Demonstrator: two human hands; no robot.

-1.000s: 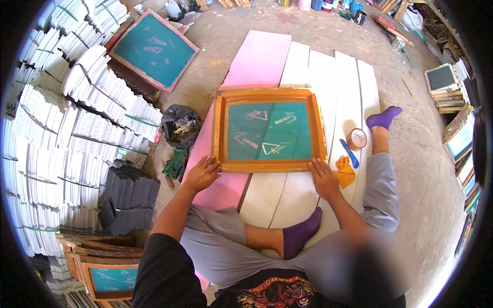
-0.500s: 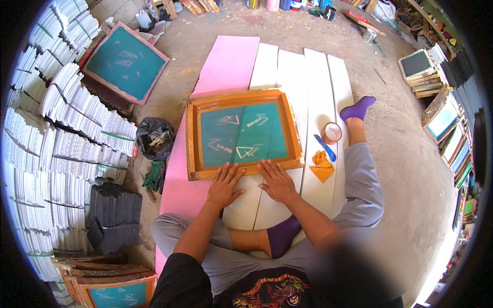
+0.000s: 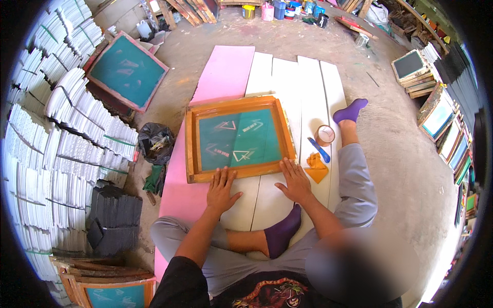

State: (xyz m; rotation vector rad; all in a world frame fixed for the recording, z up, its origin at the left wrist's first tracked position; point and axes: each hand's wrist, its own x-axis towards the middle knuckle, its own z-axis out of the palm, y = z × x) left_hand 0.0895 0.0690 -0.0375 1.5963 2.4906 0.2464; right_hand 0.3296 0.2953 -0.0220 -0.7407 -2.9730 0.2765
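Head view: The wood-framed screen [image 3: 237, 134] lies flat across the pink board [image 3: 222, 72] and white boards [image 3: 286, 76]. We see the left hand [image 3: 222, 191] and right hand [image 3: 296, 184] spread, fingertips at its near rail [image 3: 251, 170], pinching nothing. We judge it stiff and fairly light, its green mesh [image 3: 262, 137] taut and easily punctured; best grip, the wooden side rails. Versus half a second ago, the right hand sits farther right, near the corner; the left has barely shifted.
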